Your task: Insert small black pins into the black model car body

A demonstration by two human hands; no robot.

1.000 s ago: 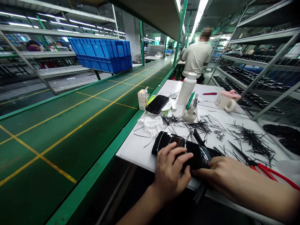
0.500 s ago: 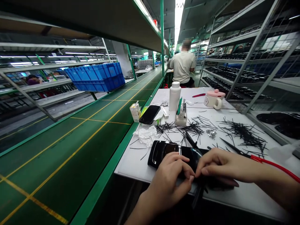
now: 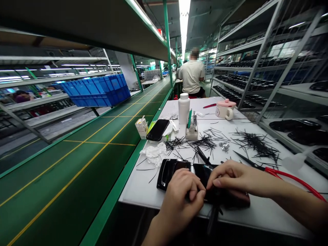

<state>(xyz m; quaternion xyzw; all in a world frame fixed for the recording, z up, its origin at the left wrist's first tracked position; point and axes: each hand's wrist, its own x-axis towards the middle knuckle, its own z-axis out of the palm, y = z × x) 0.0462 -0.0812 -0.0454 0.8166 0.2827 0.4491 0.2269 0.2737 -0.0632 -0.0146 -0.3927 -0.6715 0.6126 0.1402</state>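
A glossy black model car body (image 3: 166,175) lies at the table's near edge, beneath both hands. My left hand (image 3: 182,196) rests over its middle, with thumb and fingertips pinched together. From the right, my right hand (image 3: 230,176) meets it with its own pinch, the fingertips almost touching the left ones. Whatever sits between the fingers is too small to make out. Beyond the car lie piles of thin black strips (image 3: 258,141) and a little heap of shiny silver bits (image 3: 224,147). Red-handled scissors (image 3: 278,171) lie beside my right forearm.
A green conveyor belt (image 3: 84,184) runs along the left, with blue crates (image 3: 97,90) beyond. Crumpled tissue (image 3: 153,153), a phone (image 3: 158,130), a white bottle (image 3: 184,111) and a lidded mug (image 3: 225,111) stand about the table. Racks (image 3: 256,68) line the right; a person (image 3: 192,75) sits ahead.
The view has shifted, so the whole scene sits slightly further left and lower. Both hands stay pinched close together over the model car body.
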